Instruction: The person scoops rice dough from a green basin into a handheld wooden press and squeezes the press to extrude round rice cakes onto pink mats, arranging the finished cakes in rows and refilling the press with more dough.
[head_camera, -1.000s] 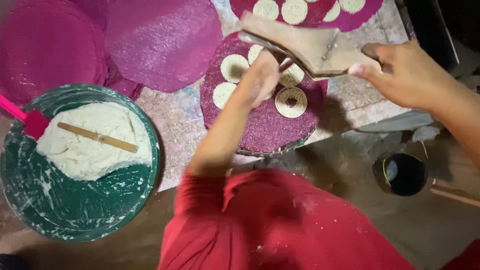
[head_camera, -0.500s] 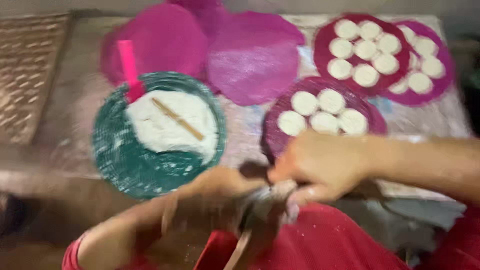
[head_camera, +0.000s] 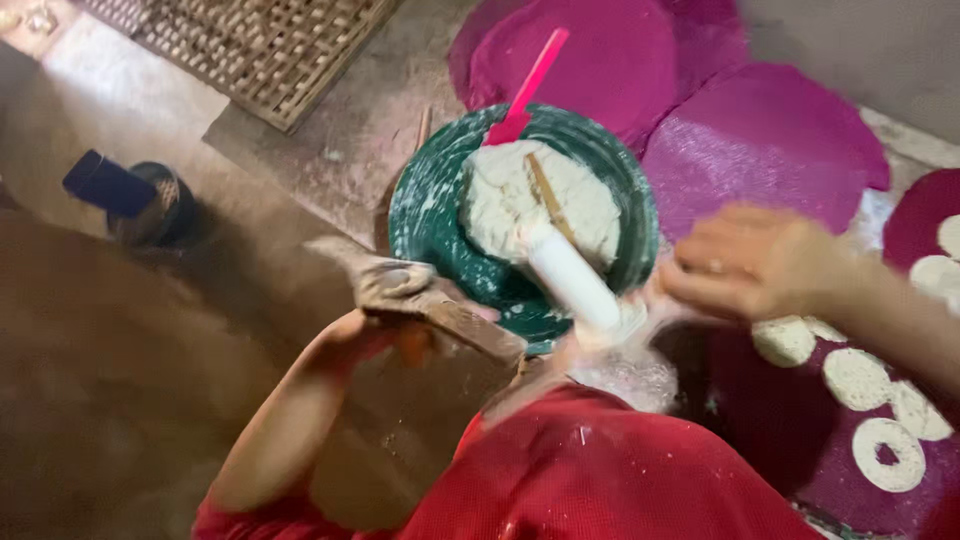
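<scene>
Since half a second ago, both hands have parted: left hand (head_camera: 400, 335) grips a worn wooden paddle (head_camera: 440, 305) beside the round green dough bowl's (head_camera: 425, 215) near rim. Right hand (head_camera: 750, 262) (blurred) closes on a white plastic tube (head_camera: 575, 285) slanting over that rim, with bare brown floor (head_camera: 120, 330) open leftward of the fingers.

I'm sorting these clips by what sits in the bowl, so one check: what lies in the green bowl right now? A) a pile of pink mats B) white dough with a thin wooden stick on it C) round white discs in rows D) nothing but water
B: the green bowl holds a lump of white dough with a thin wooden stick lying across it; the round white discs lie on a pink mat to the side instead.
</scene>
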